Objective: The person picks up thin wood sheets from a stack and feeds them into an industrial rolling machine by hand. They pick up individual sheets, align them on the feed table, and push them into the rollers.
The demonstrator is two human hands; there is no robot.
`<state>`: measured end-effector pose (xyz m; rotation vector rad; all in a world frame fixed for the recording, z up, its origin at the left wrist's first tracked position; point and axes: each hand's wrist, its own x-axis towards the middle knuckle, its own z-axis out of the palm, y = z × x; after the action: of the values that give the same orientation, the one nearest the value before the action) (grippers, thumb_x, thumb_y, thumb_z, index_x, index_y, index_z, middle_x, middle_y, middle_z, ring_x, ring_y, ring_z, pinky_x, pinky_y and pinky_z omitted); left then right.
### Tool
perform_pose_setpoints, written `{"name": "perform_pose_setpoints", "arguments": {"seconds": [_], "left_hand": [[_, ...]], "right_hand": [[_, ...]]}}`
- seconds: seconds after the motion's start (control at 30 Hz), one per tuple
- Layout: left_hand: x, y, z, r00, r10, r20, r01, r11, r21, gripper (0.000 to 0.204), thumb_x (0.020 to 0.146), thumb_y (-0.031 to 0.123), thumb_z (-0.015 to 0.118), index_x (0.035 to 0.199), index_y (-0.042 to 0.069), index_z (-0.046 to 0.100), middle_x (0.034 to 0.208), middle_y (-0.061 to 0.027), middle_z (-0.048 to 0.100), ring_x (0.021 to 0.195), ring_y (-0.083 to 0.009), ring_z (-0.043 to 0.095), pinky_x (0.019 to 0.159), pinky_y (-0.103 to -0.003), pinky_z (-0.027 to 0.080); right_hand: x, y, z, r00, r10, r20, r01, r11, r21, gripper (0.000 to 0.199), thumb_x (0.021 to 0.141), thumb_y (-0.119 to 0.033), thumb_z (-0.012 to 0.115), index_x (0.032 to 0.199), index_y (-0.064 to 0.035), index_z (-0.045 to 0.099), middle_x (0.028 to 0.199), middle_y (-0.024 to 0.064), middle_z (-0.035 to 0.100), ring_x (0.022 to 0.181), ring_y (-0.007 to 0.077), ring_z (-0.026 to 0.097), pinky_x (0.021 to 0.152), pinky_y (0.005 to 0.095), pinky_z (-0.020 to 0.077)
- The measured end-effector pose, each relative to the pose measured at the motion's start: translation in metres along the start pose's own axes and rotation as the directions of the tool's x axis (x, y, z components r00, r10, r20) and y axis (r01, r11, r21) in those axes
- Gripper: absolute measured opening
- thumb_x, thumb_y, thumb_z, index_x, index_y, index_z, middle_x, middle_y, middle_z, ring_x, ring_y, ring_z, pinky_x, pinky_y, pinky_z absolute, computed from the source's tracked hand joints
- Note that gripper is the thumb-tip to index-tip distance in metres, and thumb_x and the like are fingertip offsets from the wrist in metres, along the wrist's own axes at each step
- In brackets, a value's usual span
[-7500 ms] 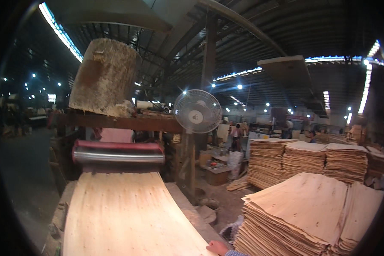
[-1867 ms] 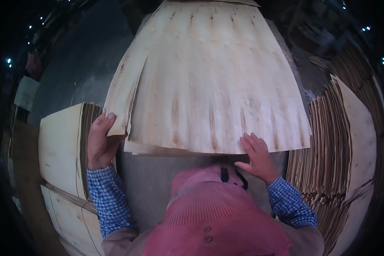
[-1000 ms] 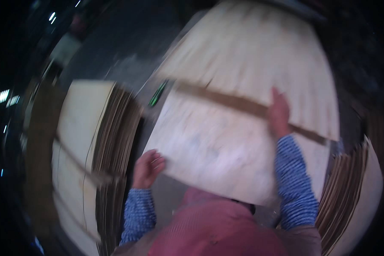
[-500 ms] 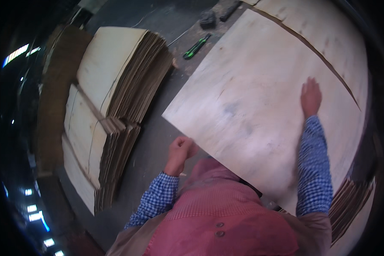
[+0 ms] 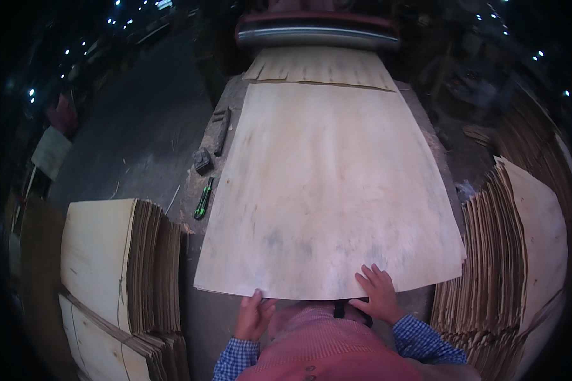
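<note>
- A grey work table point(image 5: 217, 298) runs from the roller point(image 5: 318, 37) at the far end toward the person
- A large pale veneer sheet point(image 5: 327, 190) lies flat on it, covering most of the top
- Along the bare left edge lie a green utility knife point(image 5: 203, 198), a small dark block point(image 5: 203, 160) and a dark bar point(image 5: 222, 130)

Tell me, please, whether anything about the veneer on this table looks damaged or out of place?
The veneer strip by the roller has a ragged, split edge. The large veneer sheet looks intact.
</note>
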<state>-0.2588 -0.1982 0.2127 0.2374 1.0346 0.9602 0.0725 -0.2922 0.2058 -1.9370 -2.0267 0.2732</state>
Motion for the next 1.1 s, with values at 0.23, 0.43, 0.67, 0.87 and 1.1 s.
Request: {"name": "perform_pose_setpoints", "arguments": {"seconds": [0.23, 0.43, 0.67, 0.87, 1.1], "left_hand": [[-0.022, 0.046, 0.04, 0.953, 0.154, 0.262, -0.187, 0.977, 0.106, 0.033, 0.093, 0.009, 0.06, 0.125, 0.005, 0.051, 0.103, -0.0097, 0.064, 0.081, -0.0208, 0.069, 0.055, -0.026, 0.055], [0.0, 0.031, 0.001, 0.978, 0.004, 0.208, -0.024, 0.995, 0.093, 0.027, 0.095, 0.008, 0.056, 0.122, 0.004, 0.052, 0.099, -0.0117, 0.067, 0.076, -0.0249, 0.07, 0.06, -0.033, 0.058], [0.033, -0.014, -0.042, 0.967, -0.078, 0.243, 0.094, 0.994, -0.054, 0.029, 0.098, 0.009, 0.05, 0.126, 0.004, 0.048, 0.111, -0.0144, 0.066, 0.105, -0.0331, 0.066, 0.08, -0.04, 0.059], [0.027, -0.02, -0.021, 0.911, -0.185, 0.369, 0.225, 0.972, -0.067, 0.032, 0.097, 0.007, 0.054, 0.127, -0.001, 0.048, 0.113, -0.0169, 0.065, 0.109, -0.038, 0.063, 0.085, -0.041, 0.059], [0.026, -0.012, 0.012, 0.925, -0.29, 0.244, 0.319, 0.944, -0.086, 0.028, 0.097, 0.015, 0.055, 0.122, 0.003, 0.052, 0.11, -0.0123, 0.067, 0.089, -0.0255, 0.067, 0.072, -0.041, 0.056]], "right_hand": [[-0.004, -0.006, -0.065, 0.996, -0.09, -0.013, 0.089, 0.992, -0.092, 0.068, 0.075, -0.045, 0.076, 0.131, -0.0112, 0.057, 0.139, 0.0152, 0.051, 0.129, 0.0352, 0.047, 0.105, 0.0515, 0.0372], [0.002, 0.007, -0.05, 0.998, -0.03, 0.056, 0.023, 0.993, 0.117, 0.064, 0.071, -0.043, 0.079, 0.126, -0.0132, 0.063, 0.137, 0.0142, 0.053, 0.126, 0.0338, 0.049, 0.103, 0.044, 0.04], [0.004, 0.002, -0.041, 0.993, -0.117, 0.004, 0.117, 0.993, 0.024, 0.05, 0.075, -0.033, 0.075, 0.12, -0.0132, 0.066, 0.131, 0.0119, 0.057, 0.12, 0.0322, 0.054, 0.099, 0.0457, 0.0432], [0.027, -0.027, -0.091, 0.95, -0.237, -0.204, 0.199, 0.961, -0.19, 0.043, 0.075, -0.022, 0.074, 0.116, -0.0119, 0.066, 0.121, 0.0111, 0.063, 0.112, 0.0312, 0.061, 0.092, 0.0469, 0.0485], [0.131, -0.002, -0.144, 0.829, -0.355, -0.432, 0.241, 0.924, -0.296, 0.038, 0.075, -0.017, 0.073, 0.112, -0.0106, 0.067, 0.111, 0.0075, 0.069, 0.098, 0.0271, 0.068, 0.078, 0.0374, 0.0554]]}}
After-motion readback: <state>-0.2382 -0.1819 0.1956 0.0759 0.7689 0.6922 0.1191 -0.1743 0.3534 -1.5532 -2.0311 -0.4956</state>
